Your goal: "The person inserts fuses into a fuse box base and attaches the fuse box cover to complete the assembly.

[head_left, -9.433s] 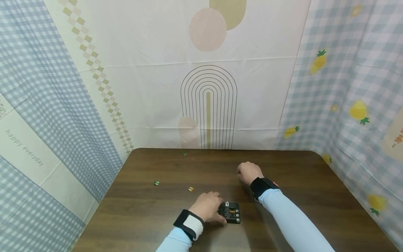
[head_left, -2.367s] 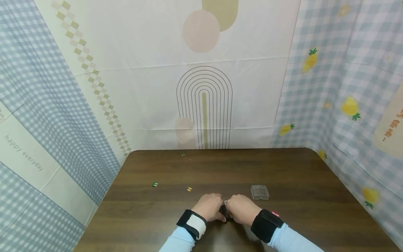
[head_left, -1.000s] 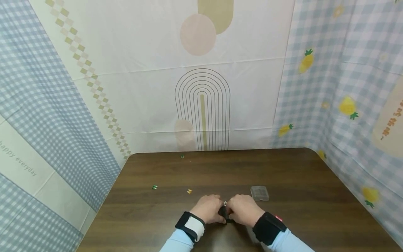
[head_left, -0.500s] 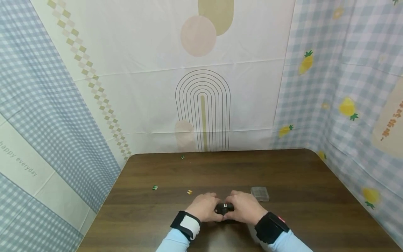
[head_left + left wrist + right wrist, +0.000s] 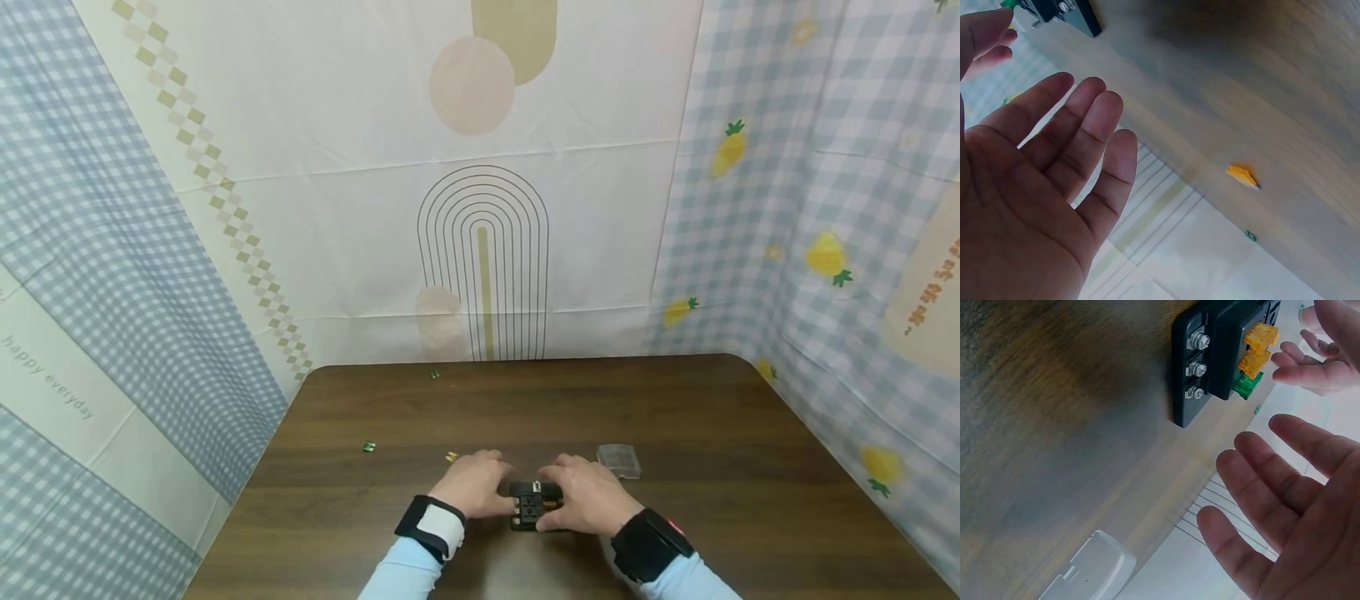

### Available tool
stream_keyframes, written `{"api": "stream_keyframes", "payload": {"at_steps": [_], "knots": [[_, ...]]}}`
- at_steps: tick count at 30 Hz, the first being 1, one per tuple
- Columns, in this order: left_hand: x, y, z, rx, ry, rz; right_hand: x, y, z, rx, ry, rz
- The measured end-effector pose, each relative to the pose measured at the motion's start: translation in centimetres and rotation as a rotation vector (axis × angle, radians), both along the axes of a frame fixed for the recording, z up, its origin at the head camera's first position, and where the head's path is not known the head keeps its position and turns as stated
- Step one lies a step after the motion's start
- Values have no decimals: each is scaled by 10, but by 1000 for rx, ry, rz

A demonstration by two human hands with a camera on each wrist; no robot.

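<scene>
Left grip (image 5: pixel 468 485) and right grip (image 5: pixel 587 497) both lie relaxed, fingers extended and slightly bent, curled around nothing, with a black block (image 5: pixel 530 505) between them. Well to the left of the left grip hangs blue checked cloth (image 5: pixel 135 208). Nearer on that side, one green piece (image 5: pixel 369 447) lies on the brown surface (image 5: pixel 330 517); well ahead of the left grip, close to the far edge, is another green piece (image 5: pixel 435 374). Just beyond the left grip's knuckles sits a loose yellow piece (image 5: pixel 1242 176). Behind that grip, a black wristband (image 5: pixel 431 527) with a white patch meets a pale blue sleeve (image 5: pixel 401 571). Between the grips, the block rests on the surface; the left thumb reaches its left edge and the right thumb overlaps its right part, though whether either touches cannot be told. From the right wrist, the block shows metal screws (image 5: pixel 1196 369) along one side, with orange pieces (image 5: pixel 1260 336) and a green insert (image 5: pixel 1247 385) beside its raised middle. Just beyond the right grip's fingers, slightly to their right, lies a clear cover (image 5: pixel 618 461). Well to that grip's right hangs fruit-printed cloth (image 5: pixel 810 192).
</scene>
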State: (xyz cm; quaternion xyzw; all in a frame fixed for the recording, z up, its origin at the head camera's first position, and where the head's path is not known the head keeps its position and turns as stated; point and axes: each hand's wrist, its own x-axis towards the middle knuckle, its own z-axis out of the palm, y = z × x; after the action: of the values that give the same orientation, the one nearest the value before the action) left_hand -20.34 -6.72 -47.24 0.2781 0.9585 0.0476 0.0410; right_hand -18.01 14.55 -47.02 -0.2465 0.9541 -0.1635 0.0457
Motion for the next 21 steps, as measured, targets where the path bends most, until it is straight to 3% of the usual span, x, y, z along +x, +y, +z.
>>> {"api": "stream_keyframes", "payload": {"at_steps": [11,21], "knots": [[-6,-18,4,38,-34,50,0,1,-4,13,-92,-63],[-13,-33,3,35,-8,78,2,3,-7,14,-88,-79]]}}
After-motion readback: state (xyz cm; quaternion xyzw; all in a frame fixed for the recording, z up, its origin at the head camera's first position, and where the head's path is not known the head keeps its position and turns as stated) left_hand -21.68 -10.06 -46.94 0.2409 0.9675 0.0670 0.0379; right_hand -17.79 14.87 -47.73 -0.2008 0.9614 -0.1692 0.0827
